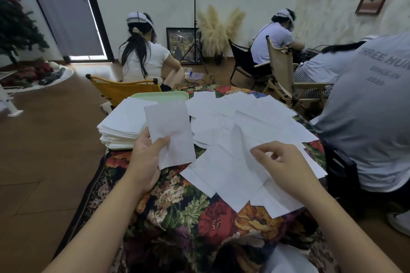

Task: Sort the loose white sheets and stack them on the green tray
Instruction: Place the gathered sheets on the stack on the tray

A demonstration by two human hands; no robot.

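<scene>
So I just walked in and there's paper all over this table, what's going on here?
A person is sorting white sheets. The left hand holds one sheet up, near a tall stack already on the green tray. The right hand pinches the edge of another sheet in the loose pile spread over the floral tablecloth. Many sheets are not yet stacked.

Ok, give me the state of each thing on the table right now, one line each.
left hand: holds one white sheet up off the table.
right hand: pinching a sheet in the loose pile.
loose pile: spread unsorted over the floral cloth.
stack: piled on the green tray.
</scene>
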